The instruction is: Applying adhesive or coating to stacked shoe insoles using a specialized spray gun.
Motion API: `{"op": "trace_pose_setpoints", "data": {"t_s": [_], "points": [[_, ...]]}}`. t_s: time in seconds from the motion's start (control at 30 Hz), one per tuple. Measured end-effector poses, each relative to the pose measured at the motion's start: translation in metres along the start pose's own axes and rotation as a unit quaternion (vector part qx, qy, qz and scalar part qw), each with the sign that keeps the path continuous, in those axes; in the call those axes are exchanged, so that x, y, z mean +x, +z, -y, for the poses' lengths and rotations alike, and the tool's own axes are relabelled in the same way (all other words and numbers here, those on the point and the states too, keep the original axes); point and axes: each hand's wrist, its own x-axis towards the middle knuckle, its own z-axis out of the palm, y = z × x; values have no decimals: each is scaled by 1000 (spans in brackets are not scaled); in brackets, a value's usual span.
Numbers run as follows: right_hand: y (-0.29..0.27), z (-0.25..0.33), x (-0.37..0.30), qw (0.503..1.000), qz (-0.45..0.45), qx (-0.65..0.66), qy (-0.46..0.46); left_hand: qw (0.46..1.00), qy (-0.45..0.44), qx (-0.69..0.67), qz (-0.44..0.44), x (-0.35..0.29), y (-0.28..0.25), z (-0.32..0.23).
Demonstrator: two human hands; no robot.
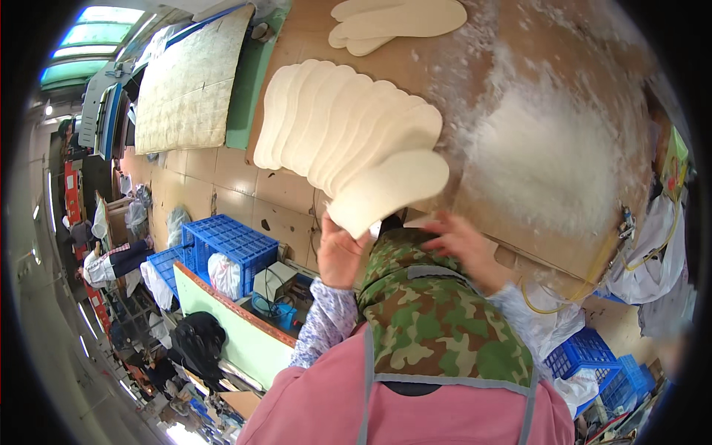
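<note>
My left hand (340,256) grips the near end of a cream, sole-shaped insole (393,185), thumb on one side and fingers on the other. This insole lies tilted over the near end of a fanned, overlapping row of similar insoles (326,111) on the brown work table (489,211). My right hand (463,248) is to the right of the held insole, apart from it, at the table's near edge; its fingers are spread and slightly blurred, with nothing visible in them. Several more insoles (400,18) lie stacked at the table's far side.
White powder or fluff (549,156) covers the table's right part. A worn board (194,85) leans at the far left. Blue crates (230,241) stand on the left, another blue crate (582,356) at lower right. Plastic bags (645,245) and a yellow hose (545,308) hang at the right.
</note>
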Motion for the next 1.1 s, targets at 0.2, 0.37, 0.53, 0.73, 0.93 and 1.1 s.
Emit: {"op": "trace_pose_setpoints", "data": {"t_s": [0.2,0.37,0.53,0.73,0.93,1.1], "points": [[65,-26,76,961,-115,245,-62,989,-55,136,16,5,-41,-32],[94,-46,100,945,-239,195,-109,946,-99,289,108,36,-83,-57],[94,-70,133,899,-389,132,-151,892,-189,380,156,67,-91,-62],[65,-84,161,845,-496,-146,-135,726,-101,648,206,77,-117,-52],[69,-101,138,816,-496,-258,-147,710,16,701,62,101,-150,-131],[99,-114,125,937,-347,14,43,778,224,563,-169,153,-178,-190]]}}
